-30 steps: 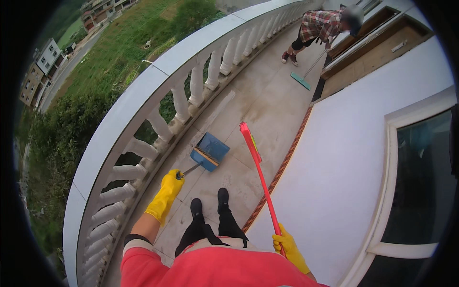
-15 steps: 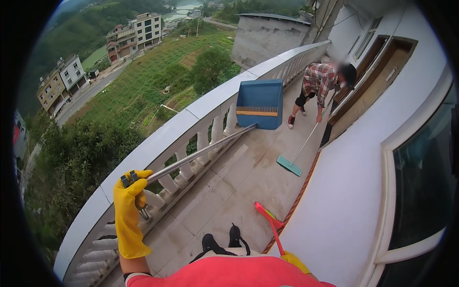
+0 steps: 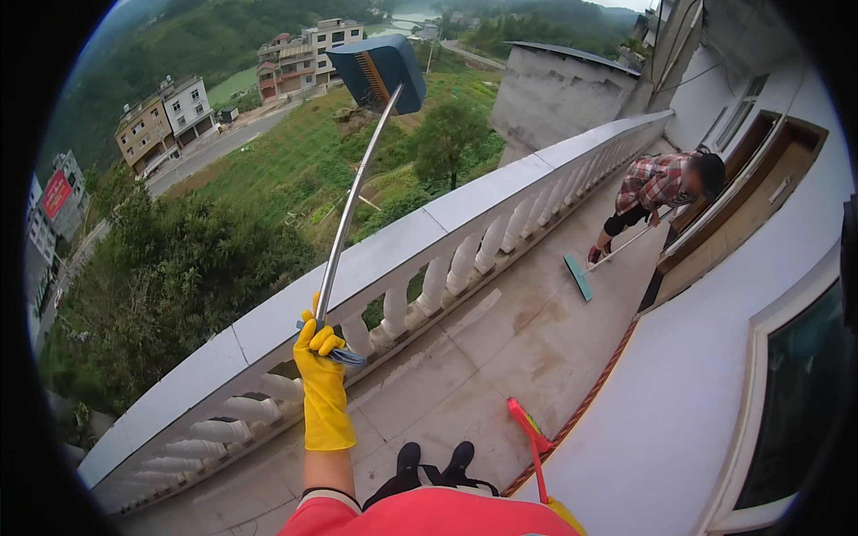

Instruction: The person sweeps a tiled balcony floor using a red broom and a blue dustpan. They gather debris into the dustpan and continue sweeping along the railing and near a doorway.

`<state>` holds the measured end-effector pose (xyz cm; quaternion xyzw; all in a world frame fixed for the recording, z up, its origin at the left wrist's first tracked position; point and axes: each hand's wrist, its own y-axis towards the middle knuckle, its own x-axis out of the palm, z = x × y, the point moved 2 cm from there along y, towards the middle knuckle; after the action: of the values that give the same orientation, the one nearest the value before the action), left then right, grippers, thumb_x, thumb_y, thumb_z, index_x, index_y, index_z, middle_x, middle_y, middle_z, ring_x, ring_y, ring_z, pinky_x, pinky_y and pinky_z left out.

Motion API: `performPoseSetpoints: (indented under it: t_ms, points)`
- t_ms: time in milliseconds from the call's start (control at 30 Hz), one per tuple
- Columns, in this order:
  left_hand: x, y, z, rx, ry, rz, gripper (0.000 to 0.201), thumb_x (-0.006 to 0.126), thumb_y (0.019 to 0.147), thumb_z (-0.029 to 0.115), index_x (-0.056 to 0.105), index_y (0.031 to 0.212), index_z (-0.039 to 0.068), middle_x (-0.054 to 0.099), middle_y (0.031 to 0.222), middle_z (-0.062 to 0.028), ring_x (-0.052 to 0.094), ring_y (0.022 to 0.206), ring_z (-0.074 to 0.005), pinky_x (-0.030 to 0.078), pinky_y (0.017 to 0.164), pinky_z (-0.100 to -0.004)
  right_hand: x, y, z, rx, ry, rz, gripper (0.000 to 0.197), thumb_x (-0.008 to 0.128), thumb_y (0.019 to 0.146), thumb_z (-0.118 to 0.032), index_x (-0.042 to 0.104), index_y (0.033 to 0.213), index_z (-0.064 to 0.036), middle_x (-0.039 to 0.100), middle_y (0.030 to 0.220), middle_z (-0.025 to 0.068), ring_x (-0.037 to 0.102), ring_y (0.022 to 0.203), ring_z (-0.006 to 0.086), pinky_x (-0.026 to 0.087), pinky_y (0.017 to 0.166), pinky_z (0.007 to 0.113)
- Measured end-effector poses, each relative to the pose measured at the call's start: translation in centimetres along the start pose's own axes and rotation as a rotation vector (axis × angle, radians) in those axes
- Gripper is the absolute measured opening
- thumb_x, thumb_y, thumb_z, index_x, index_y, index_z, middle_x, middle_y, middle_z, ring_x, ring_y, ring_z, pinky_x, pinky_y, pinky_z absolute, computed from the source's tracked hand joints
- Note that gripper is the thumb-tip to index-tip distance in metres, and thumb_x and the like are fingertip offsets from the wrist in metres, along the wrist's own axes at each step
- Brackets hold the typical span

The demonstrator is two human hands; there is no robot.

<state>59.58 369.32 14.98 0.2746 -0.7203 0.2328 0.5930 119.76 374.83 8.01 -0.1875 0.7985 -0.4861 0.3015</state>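
My left hand (image 3: 323,380), in a yellow rubber glove, is closed around the metal handle of a long-handled dustpan (image 3: 404,67). Its blue pan, with a row of comb teeth, is raised beyond the railing with its opening facing away to the left. A grey hanging loop dangles by my fingers. At the lower edge only a bit of my gloved right hand (image 3: 563,515) shows, mostly hidden by my red shirt. It grips the red handle of a broom (image 3: 534,438), whose head rests on the floor against the wall base.
A white balustrade (image 3: 429,232) with a flat top rail curves along the left, with a drop to greenery beyond. A person (image 3: 657,192) in a plaid shirt pushes a green flat-headed floor tool (image 3: 579,277) ahead. The white wall (image 3: 617,429) and a window bound the right.
The dustpan has swung up and left, from above the balcony floor to outside the railing. The person's green floor tool has moved farther off. My view has turned left.
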Motion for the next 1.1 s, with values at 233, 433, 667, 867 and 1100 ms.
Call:
performPoseSetpoints:
  t_ms: [233,433,667,867,1100]
  points:
    - [0.1,0.0,-2.1,0.028,0.009,-0.004,0.046,0.049,0.095,0.0,0.049,0.14,0.005,0.049,0.067,0.0016,0.038,0.053,-0.0055,0.033,0.047,-0.021,0.9,0.4,0.9,0.003,0.012,-0.026,0.033,0.058,0.087,-0.002,0.046,0.117,-0.0087,0.053,0.072,0.0073,0.053,0.057,0.0181,0.047,0.05,0.033]
    - [2.0,-1.4,-4.5,-0.082,0.174,-0.153,0.046,0.047,0.091,-0.005,0.051,0.136,0.002,0.062,0.096,-0.0061,0.037,0.052,-0.0073,0.034,0.046,-0.0222,0.5,1.2,4.7,-0.05,0.116,-0.077,0.036,0.058,0.087,-0.001,0.046,0.12,-0.0086,0.053,0.075,0.0082,0.054,0.06,0.0184,0.048,0.051,0.033]
    - [9.4,-7.0,-10.3,0.193,1.137,-0.077,0.035,0.057,0.077,-0.009,0.059,0.11,0.004,0.051,0.14,-0.0211,0.046,0.047,-0.0102,0.038,0.042,-0.022,-1.2,1.2,10.2,0.047,0.52,-0.078,0.051,0.055,0.089,-0.005,0.038,0.136,-0.0158,0.053,0.076,0.0093,0.05,0.055,0.0176,0.047,0.048,0.034]
    - [13.2,-11.9,-13.5,0.122,1.531,-0.008,0.033,0.06,0.072,-0.004,0.063,0.105,-0.002,0.067,0.116,-0.0221,0.046,0.044,-0.0069,0.033,0.039,-0.0181,-3.0,1.0,12.9,0.202,0.448,0.11,0.068,0.055,0.089,-0.006,0.032,0.151,-0.0204,0.05,0.065,0.0048,0.045,0.046,0.0144,0.042,0.043,0.034]
    - [10.6,-20.5,-15.3,-0.224,1.878,0.377,0.037,0.061,0.067,-0.006,0.067,0.103,-0.001,0.071,0.096,-0.0111,0.049,0.048,-0.0095,0.036,0.046,-0.0203,-7.1,2.9,9.8,0.065,0.399,0.169,0.066,0.056,0.092,-0.011,0.033,0.152,-0.023,0.052,0.064,0.0044,0.047,0.046,0.0126,0.041,0.04,0.033]
